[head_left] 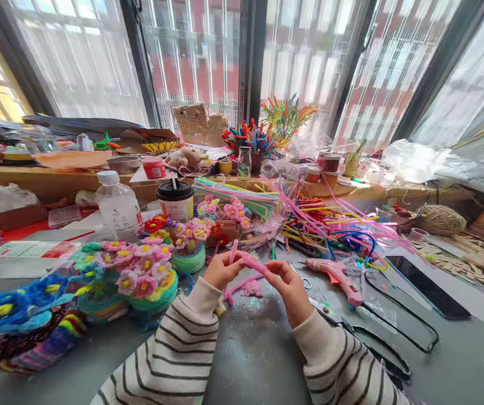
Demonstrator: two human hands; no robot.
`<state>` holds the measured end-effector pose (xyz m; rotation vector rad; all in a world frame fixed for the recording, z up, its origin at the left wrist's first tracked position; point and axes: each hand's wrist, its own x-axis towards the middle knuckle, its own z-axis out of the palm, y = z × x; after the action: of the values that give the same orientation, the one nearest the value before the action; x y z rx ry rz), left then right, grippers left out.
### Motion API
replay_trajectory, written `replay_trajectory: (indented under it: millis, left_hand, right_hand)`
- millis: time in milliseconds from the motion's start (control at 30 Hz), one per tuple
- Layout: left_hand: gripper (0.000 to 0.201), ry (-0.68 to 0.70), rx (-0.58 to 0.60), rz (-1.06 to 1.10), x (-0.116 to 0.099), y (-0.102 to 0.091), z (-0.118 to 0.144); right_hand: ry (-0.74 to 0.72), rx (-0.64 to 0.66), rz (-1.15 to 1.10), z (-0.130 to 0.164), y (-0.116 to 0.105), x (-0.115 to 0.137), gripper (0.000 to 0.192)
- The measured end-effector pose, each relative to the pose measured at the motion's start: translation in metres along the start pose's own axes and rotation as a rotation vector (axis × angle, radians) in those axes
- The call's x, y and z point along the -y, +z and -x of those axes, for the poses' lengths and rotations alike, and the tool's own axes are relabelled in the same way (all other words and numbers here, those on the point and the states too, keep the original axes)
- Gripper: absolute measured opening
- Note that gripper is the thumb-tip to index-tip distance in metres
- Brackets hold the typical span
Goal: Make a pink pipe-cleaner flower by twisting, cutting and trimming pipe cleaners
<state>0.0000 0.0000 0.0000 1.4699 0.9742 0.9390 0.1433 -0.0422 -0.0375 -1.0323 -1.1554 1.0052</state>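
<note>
A: Largest items recorded?
B: Recorded barred windows (199,50) across the back, then a grey worktop (250,365) below, with a wooden ledge (56,179) along its far side.
A: Next in size?
B: Noted a heap of coloured pipe cleaners (330,228) right of centre, and pots of fuzzy flowers (144,264) at the left. Behind the pots, listed a clear bottle (118,214) with a white cap and a cup (175,205) with a black lid.
A: Tools and devices?
B: At the right, found black-handled scissors (345,324), a dark phone (427,287) lying flat and a pink glue gun (338,278), nozzle directed leftward.
A: Grip status?
B: Observed the left hand (221,273) closed in a pinch on one end of a fuzzy pink strip (253,262), and the right hand (289,292) pinched likewise on the other end.
A: Strip location?
B: Located between the two hands, over the middle of the worktop. Beside the left pinch, noted an upright pink length (234,250); could not tell whether joined to the strip.
A: Smallest items?
B: Logged a pink tuft (252,288) just below the strip in the view, and glitter (242,319) scattered around.
</note>
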Motion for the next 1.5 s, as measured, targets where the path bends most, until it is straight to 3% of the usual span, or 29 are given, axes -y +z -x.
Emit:
replay_trajectory:
  millis: [300, 633, 900, 1167, 1500]
  left_hand:
    - [0.041, 0.037, 0.143, -0.010, -0.002, -0.001, 0.000]
    - [0.038, 0.054, 0.187, -0.024, 0.005, -0.001, -0.001]
    - [0.038, 0.035, 0.157, -0.008, 0.006, 0.000, 0.000]
    - [0.030, 0.097, 0.082, -0.061, 0.000, 0.001, 0.001]
    - [0.024, 0.123, 0.077, -0.289, 0.000, 0.004, 0.004]
  right_hand:
    - [-0.048, -0.035, 0.080, -0.001, -0.001, 0.003, 0.015]
    - [-0.055, -0.031, 0.068, -0.001, -0.002, -0.001, 0.017]
    - [-0.011, -0.034, 0.051, -0.001, -0.003, -0.003, 0.026]
    - [0.034, 0.100, 0.038, 0.001, 0.002, 0.003, 0.020]
    - [0.072, 0.176, 0.040, 0.006, 0.009, 0.005, 0.021]
